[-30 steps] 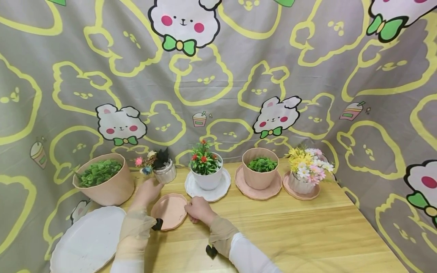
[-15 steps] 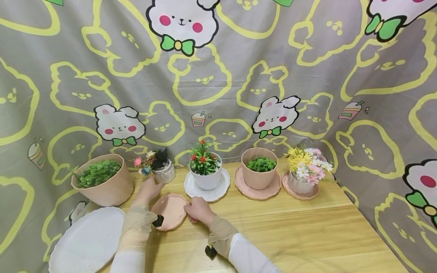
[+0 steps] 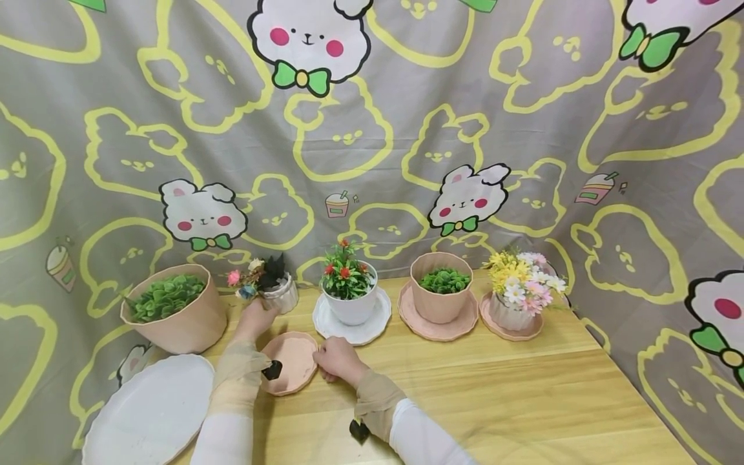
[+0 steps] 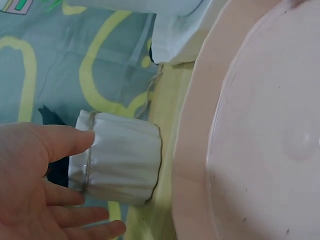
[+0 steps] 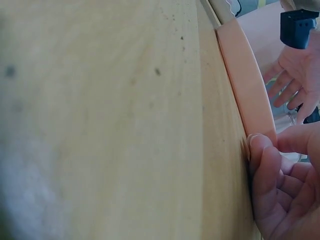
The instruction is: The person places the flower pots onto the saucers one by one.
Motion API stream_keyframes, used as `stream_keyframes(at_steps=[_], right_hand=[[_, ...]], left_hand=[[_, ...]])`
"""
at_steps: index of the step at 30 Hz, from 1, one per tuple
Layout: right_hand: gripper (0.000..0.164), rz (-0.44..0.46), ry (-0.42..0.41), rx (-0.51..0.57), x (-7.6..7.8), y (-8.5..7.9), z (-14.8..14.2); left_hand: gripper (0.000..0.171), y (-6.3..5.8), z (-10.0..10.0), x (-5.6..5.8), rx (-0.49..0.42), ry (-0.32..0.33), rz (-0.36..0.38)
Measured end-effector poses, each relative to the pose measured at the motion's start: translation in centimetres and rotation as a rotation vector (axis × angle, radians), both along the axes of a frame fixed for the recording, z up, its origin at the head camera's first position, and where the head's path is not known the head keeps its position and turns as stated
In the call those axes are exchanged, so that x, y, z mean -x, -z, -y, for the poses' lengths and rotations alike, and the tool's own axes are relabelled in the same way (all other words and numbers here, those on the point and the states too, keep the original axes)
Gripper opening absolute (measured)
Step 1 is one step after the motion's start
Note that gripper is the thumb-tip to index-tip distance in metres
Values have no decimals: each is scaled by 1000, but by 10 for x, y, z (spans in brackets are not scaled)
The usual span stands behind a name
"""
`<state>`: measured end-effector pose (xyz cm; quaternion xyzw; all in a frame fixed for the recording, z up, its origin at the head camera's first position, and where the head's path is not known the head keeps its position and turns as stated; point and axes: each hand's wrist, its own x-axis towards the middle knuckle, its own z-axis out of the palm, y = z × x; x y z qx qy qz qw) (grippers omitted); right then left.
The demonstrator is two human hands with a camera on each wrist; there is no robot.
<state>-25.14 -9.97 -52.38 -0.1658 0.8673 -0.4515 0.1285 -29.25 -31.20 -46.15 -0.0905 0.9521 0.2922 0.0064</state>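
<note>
A small white ribbed pot (image 3: 281,295) with dark leaves and pink, white and blue flowers stands at the back left. My left hand (image 3: 256,321) is at its near side. In the left wrist view, the thumb lies across the pot's rim and the other fingers extend loosely beside it; whether they touch is hard to tell. A round pink saucer (image 3: 293,361) lies in front of that pot. Its right edge is pinched between the thumb and curled index finger of my right hand (image 3: 340,358), as the right wrist view shows of the saucer wall (image 5: 248,82).
Left of my arm are a large pink pot (image 3: 197,316) with green leaves and a big white tray (image 3: 154,407). Rightward along the back stand a white pot (image 3: 352,307) on a white saucer, a pink pot (image 3: 443,302) and a daisy pot (image 3: 513,314) on pink saucers. A patterned curtain hangs behind.
My left wrist has turned slightly and its hand has edged toward the small white pot. The right hand keeps its pinch on the saucer's edge, nearly still.
</note>
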Motion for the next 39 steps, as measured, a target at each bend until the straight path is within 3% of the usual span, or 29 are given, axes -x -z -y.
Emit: stream_keyframes(at_steps=[6, 22, 32, 39], right_hand=[[40, 15, 14, 4, 1, -1, 1], [37, 11, 16, 31, -1, -1, -1], [37, 8, 21, 6, 0, 2, 2], [37, -4, 30, 10, -1, 1, 1]], left_hand=[[66, 1, -5, 9, -35, -39, 27], [65, 13, -15, 26, -112, -158, -40], [79, 18, -16, 31, -216, -247, -31], [85, 24, -17, 40, -233, -306, -41]])
